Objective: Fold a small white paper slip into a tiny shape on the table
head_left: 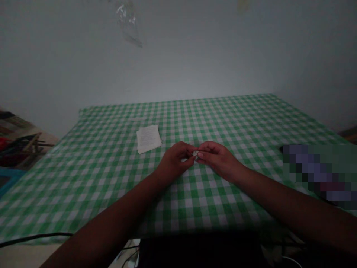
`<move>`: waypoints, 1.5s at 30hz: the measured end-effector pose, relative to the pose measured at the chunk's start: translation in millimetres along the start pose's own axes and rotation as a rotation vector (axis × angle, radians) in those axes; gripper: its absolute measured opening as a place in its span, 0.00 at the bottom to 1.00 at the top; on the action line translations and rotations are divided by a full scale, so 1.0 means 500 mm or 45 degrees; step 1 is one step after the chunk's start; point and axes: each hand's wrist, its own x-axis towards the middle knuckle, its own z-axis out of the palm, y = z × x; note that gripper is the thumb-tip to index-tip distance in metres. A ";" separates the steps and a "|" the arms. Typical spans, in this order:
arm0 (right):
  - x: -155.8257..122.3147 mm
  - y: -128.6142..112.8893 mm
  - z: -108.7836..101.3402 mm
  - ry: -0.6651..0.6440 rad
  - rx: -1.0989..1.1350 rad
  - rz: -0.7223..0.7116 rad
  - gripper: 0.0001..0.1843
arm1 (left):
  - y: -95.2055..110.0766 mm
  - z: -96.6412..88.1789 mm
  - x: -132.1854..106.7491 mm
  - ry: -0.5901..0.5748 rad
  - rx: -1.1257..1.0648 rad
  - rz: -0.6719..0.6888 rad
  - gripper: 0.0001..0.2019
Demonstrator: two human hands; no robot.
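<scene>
A small piece of folded white paper point(195, 153) is held between my two hands, over the middle of the checked table. My left hand point(178, 156) pinches its left side between thumb and fingers. On the other side, my right hand point(216, 158) grips it with thumb and fingertips closed. Most of the paper is covered by the fingers, so its full shape is hidden. To the left and farther back lies a stack of white paper sheets point(149, 138) with printed text, apart from both hands.
A green and white checked cloth point(223, 119) covers the table, which meets a pale wall point(195, 56). At the right edge lies a blurred-out dark object point(315, 167). A black cable point(36, 236) crosses the front left edge. A blue object point(9, 178) stands beyond the left side.
</scene>
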 end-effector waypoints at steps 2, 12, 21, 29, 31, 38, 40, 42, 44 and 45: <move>-0.001 -0.002 0.002 -0.003 -0.015 -0.006 0.11 | 0.001 -0.002 0.001 -0.008 0.019 0.015 0.10; 0.008 -0.005 -0.001 0.049 -0.190 -0.068 0.17 | 0.012 -0.006 0.004 -0.073 -0.508 -0.307 0.10; 0.002 0.000 0.001 0.088 -0.344 -0.087 0.17 | 0.014 0.008 0.007 -0.093 -0.501 -0.468 0.09; 0.000 -0.003 0.000 0.104 -0.375 -0.058 0.19 | 0.024 0.009 0.000 -0.115 -0.359 -0.396 0.09; -0.002 -0.001 0.000 0.075 -0.381 -0.034 0.17 | 0.033 0.011 0.000 -0.115 -0.201 -0.345 0.09; 0.006 -0.002 -0.011 -0.089 -0.364 0.059 0.12 | 0.022 0.003 -0.001 -0.071 -0.200 -0.353 0.11; 0.010 -0.009 -0.017 -0.141 -0.385 0.057 0.10 | 0.008 -0.002 0.000 -0.091 -0.266 -0.408 0.13; 0.012 -0.016 -0.021 -0.139 -0.410 0.057 0.09 | -0.001 -0.007 0.001 -0.133 -0.307 -0.465 0.14; 0.013 -0.020 -0.022 -0.094 -0.410 0.057 0.09 | -0.003 -0.010 0.004 -0.170 -0.331 -0.482 0.14; 0.013 -0.020 -0.021 -0.064 -0.395 0.056 0.10 | -0.001 -0.010 0.005 -0.172 -0.339 -0.473 0.14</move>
